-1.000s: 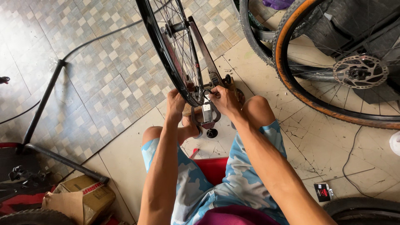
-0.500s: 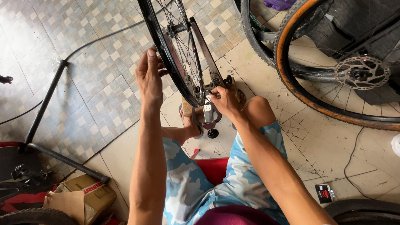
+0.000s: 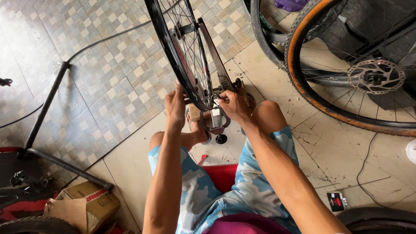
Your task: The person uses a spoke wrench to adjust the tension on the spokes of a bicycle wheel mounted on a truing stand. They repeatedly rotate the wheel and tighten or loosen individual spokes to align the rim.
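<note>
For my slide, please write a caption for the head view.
Seated person's left hand touches a spoked wheel in a truing stand; right hand at stand.

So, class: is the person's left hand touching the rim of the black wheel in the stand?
Touching. The head view shows the left hand laid flat against the black wheel at its rim, no gap visible.

Head-worn view, steeply downward, close

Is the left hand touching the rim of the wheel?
Yes, the left hand rests on the black rim of the wheel.
</note>
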